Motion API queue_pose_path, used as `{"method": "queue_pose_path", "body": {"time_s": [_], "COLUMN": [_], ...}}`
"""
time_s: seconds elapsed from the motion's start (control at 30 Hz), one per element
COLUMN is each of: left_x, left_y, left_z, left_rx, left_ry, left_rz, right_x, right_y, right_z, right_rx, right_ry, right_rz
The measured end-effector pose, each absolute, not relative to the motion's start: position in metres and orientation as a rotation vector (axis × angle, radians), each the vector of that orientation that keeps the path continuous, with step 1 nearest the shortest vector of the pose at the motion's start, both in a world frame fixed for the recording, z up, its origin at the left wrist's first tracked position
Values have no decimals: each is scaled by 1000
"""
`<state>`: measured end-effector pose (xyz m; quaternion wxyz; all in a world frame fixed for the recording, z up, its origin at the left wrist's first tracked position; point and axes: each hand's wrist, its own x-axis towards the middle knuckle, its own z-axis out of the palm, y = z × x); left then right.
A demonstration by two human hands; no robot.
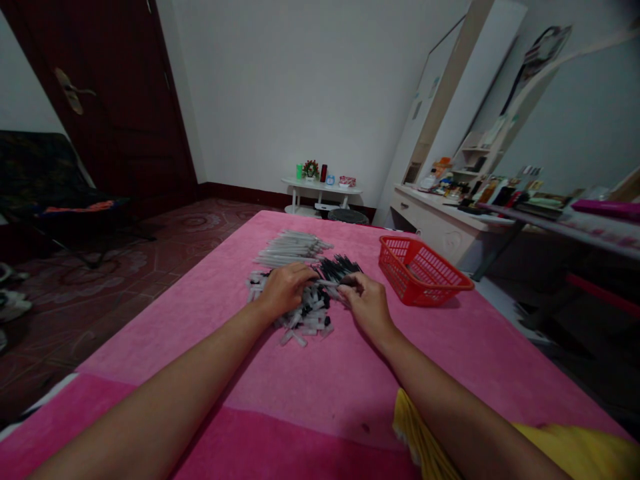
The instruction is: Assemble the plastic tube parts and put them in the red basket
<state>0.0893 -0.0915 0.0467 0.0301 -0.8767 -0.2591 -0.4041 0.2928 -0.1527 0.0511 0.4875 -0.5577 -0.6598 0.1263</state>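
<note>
My left hand (289,288) is closed, thumb and fingers pinching one end of a slim pale pen (328,283). At the pen's other end, my right hand (369,303) is closed in a pinch as well, so the pen lies level between the two. Small clear and black pen caps (313,323) are heaped beneath and around my left hand. Just beyond the hands lies a bundle of dark, thin pen parts (341,265), tips pointing away. Farther back is a stack of whitish pen barrels (290,248). My fingers partly cover the pen's ends.
A red plastic basket (423,280) stands right of my right hand, with something greyish inside. Everything lies on a pink blanket (210,300). Yellow cloth (565,450) is at the lower right. A small white table (320,185) and a dressing table (445,210) stand beyond.
</note>
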Motion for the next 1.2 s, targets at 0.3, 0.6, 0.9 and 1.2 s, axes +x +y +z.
{"method": "queue_pose_path", "body": {"time_s": [0.3, 0.6, 0.9, 1.2], "left_x": [94, 94, 93, 93], "left_y": [-95, -96, -92, -93], "left_z": [50, 50, 48, 47], "left_rx": [-2713, -2722, -2726, -2758], "left_ry": [-811, -845, -825, -823], "left_rz": [-1308, -1294, -1339, -1286], "right_x": [290, 293, 292, 293], "right_y": [-160, -160, -161, -161], "right_z": [61, 59, 61, 62], "right_rx": [-1436, -1406, -1463, -1494], "right_ry": [-1721, -1805, -1763, -1777], "right_rz": [164, 173, 87, 117]}}
